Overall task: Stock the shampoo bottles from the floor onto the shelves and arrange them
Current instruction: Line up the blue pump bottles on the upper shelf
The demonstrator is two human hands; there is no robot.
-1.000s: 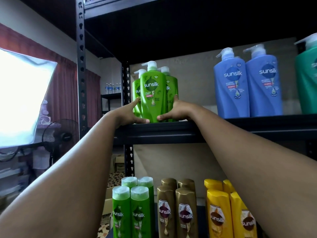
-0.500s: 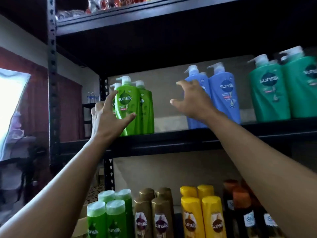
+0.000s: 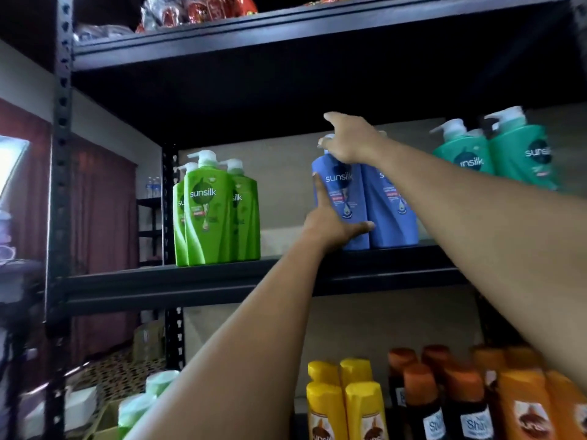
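Two blue Sunsilk pump bottles (image 3: 347, 198) stand side by side on the black middle shelf (image 3: 190, 281). My left hand (image 3: 330, 228) is at the base of the left blue bottle, index finger up its left side and thumb across its lower front. Over the bottles' pump tops lies my right hand (image 3: 352, 139), its index finger stretched out to the left. Three green Sunsilk pump bottles (image 3: 209, 214) stand grouped at the shelf's left end, with nothing touching them. Teal pump bottles (image 3: 514, 157) stand at the right end.
Below are yellow bottles (image 3: 346, 404), dark bottles with orange caps (image 3: 444, 404) and orange bottles (image 3: 527, 408). Red packets (image 3: 197, 7) lie on the top shelf (image 3: 286, 36). A perforated black upright (image 3: 62, 154) bounds the left side. A bare gap separates green and blue bottles.
Both hands left the green bottles and moved right to the blue ones. My left hand now touches the blue bottle's base and my right hand its pump top. The view has shifted up and right.
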